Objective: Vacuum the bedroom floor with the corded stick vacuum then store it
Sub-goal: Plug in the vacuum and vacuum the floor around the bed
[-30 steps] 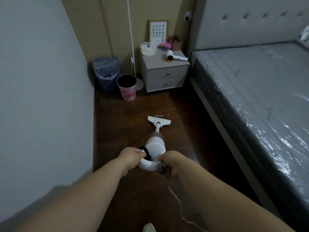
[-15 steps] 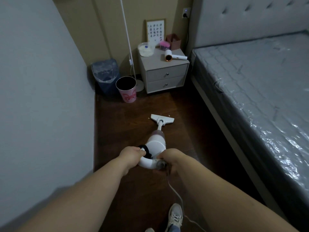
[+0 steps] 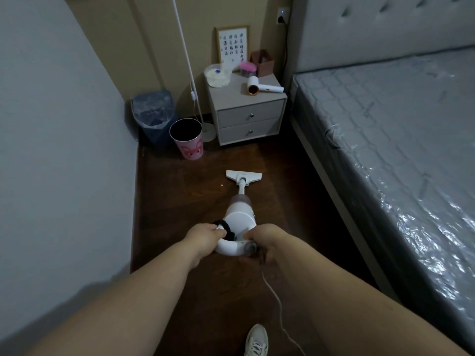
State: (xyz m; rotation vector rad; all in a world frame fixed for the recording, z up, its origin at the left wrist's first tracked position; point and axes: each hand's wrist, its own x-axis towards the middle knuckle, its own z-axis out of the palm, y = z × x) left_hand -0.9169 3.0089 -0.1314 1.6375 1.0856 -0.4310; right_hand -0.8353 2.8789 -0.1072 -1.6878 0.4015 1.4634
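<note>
1. The floor head (image 3: 244, 176) has slid forward and past the crumbs since a second ago; 1 speck (image 3: 221, 185) now lies left of it.
2. A sneaker (image 3: 257, 340) stands beside the trailing cord (image 3: 276, 301).
3. Left hand (image 3: 203, 238) and right hand (image 3: 267, 240) have fingers curled round the loop handle of the stick vacuum (image 3: 240, 214).
4. Beyond stand the pink bin (image 3: 189, 147) and nightstand (image 3: 248, 116), with the bed (image 3: 385, 137) on the right.

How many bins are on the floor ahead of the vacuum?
2: a blue-lined bin in the corner by the wall, and a pink bin beside it, left of the nightstand. None other visible.
</note>
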